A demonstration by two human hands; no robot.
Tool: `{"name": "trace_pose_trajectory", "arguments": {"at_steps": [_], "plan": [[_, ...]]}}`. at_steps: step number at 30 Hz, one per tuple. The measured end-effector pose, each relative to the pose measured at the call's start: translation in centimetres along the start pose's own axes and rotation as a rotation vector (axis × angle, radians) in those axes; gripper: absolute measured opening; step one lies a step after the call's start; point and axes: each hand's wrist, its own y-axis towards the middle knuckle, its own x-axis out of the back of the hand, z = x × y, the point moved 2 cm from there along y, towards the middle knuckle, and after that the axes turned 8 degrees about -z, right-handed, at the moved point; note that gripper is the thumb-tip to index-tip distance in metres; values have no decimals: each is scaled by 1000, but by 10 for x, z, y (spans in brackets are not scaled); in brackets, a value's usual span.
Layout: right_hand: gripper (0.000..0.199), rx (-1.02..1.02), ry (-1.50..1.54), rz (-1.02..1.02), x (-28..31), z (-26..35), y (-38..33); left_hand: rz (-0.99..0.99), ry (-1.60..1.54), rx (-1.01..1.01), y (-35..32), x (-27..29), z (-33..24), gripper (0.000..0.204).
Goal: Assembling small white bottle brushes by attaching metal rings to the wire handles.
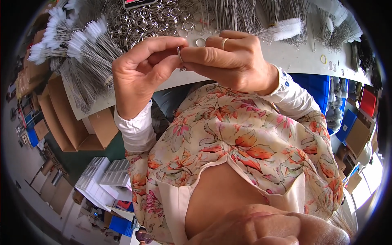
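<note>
Both of my hands meet above the near edge of the table, pinched on one silvery metal key ring [179, 54]. My left hand [141, 67] has its thumb and forefinger at the ring's left side. From the other side, the fingers of my right hand [234, 61] press against it and partly cover it. Another loose ring [200, 42] lies on the table just behind my fingers. A big heap of similar rings [149, 20] spreads behind my left hand. Whether anything thin is threaded on the held ring, I cannot tell.
Bundles of wire-stemmed brushes with white bristles [96, 34] lie at the left of the white table [343, 61]. More brushes [286, 28] lie at the back right. A phone [139, 3] sits at the far edge. Cardboard boxes [75, 118] stand below left, a blue bin [312, 87] at right.
</note>
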Motion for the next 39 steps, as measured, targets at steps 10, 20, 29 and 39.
{"name": "trace_pose_trajectory", "arguments": {"at_steps": [10, 20, 29, 39], "plan": [[13, -1169, 1014, -10, 4, -6, 13, -363, 446, -650, -8, -16, 7, 30], [21, -1287, 1085, 164, -2, -26, 12, -304, 472, -588, 1, -11, 11, 31], [13, -1177, 948, 162, -18, -20, -11, -85, 317, -262, 23, 7, 2, 24], [10, -329, -42, 275, -56, -3, -92, 161, 1657, -714, 132, 76, 7, 34]]}}
